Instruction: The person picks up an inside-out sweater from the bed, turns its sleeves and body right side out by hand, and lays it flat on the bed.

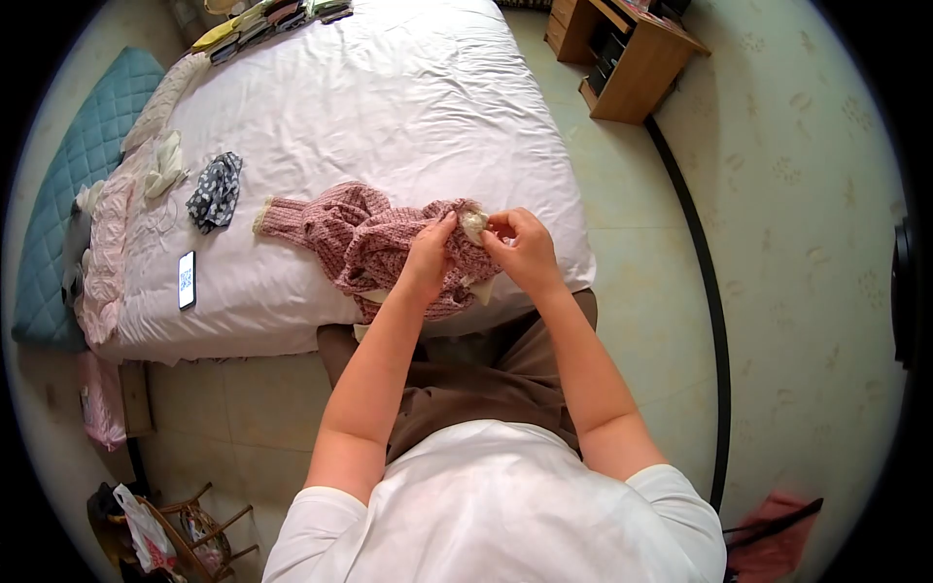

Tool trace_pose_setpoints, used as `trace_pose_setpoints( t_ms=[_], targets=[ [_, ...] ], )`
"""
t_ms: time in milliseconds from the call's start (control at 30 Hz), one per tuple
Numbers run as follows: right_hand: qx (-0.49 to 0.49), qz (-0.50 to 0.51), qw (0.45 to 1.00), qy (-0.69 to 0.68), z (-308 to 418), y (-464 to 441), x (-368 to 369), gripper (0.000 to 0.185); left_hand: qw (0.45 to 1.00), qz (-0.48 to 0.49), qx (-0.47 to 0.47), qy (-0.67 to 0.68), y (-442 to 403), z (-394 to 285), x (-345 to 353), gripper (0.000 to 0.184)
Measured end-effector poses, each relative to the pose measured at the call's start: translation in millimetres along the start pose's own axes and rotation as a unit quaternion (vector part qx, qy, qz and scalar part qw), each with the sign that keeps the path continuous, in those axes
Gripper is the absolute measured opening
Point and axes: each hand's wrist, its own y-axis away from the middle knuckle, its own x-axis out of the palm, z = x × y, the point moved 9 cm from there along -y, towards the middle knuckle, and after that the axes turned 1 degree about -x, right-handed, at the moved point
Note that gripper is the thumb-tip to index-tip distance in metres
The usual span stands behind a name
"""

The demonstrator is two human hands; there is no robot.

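A pink knitted sweater (360,233) with cream trim lies bunched on the near edge of the bed, one sleeve stretched out to the left. My left hand (430,257) is closed on the knit near its right end. Beside it, my right hand (523,248) pinches the cream cuff (473,223), thumb and forefinger bent together. Folds of the sweater hide parts of my left fingers. The lower part of the garment hangs over the bed edge by my lap.
On the white bedsheet (282,117) lie a phone (187,281), a dark polka-dot cloth (215,192) and a white cloth (165,165). Folded clothes (262,27) are stacked at the far left. A teal quilted headboard (78,214) borders the left; a wooden desk (627,78) stands far right.
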Motion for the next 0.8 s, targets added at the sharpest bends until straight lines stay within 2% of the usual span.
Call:
trace_pose_setpoints(
  t_ms=[100, 167, 200, 267, 300, 367, 400, 467, 500, 533, 600, 667, 733, 800],
  targets=[
    [0.016, -0.027, 0.997, 0.066, -7, -6, -7, 0.020, 1.000, 0.017, 0.012, -0.023, -2, 1, 0, 0.025],
    [0.136, 0.040, 0.987, -0.070, -29, -7, 0, 0.017, 0.999, 0.030, 0.025, -0.020, 2, -3, 0, 0.025],
    [0.138, 0.040, 0.987, -0.070, -26, -5, 2, 0.017, 0.998, 0.046, 0.035, -0.018, 5, -6, 4, 0.025],
    [0.131, 0.073, 0.977, -0.155, -16, -4, 15, 0.014, 0.998, 0.047, 0.028, 0.000, 8, -7, 10, 0.026],
    [0.131, 0.071, 0.977, -0.154, -17, -4, 17, 0.014, 0.998, 0.048, 0.023, 0.019, 8, -6, 13, 0.028],
    [0.098, 0.088, 0.991, 0.011, -20, -4, 20, 0.015, 0.998, 0.049, 0.017, 0.037, 9, -4, 17, 0.029],
    [0.098, 0.088, 0.991, 0.011, -26, -3, 21, 0.015, 0.998, 0.042, 0.018, 0.033, 10, -4, 17, 0.028],
    [0.180, 0.028, 0.974, -0.138, -54, -2, 12, 0.015, 0.999, 0.032, 0.020, 0.029, 8, -5, 9, 0.027],
    [0.216, 0.022, 0.949, -0.227, -58, -3, 7, 0.017, 0.999, 0.008, 0.031, -0.015, 3, -7, -7, 0.025],
    [0.217, 0.022, 0.949, -0.228, -55, -5, 1, 0.017, 0.997, -0.014, 0.042, -0.059, 5, -13, -12, 0.024],
    [0.294, 0.016, 0.884, -0.363, -60, -2, -1, 0.019, 0.997, -0.040, 0.048, -0.045, 4, -12, -19, 0.023],
    [0.302, 0.003, 0.883, -0.359, -65, -2, 0, 0.020, 0.989, -0.058, 0.077, -0.112, -6, -12, -32, 0.023],
    [0.316, -0.008, 0.869, -0.382, -69, 0, 4, 0.020, 0.989, -0.063, 0.074, -0.109, -3, -10, -27, 0.023],
    [0.319, 0.001, 0.869, -0.379, -72, 1, 3, 0.021, 0.979, -0.060, 0.114, -0.155, 1, -17, -24, 0.024]
  ],
)
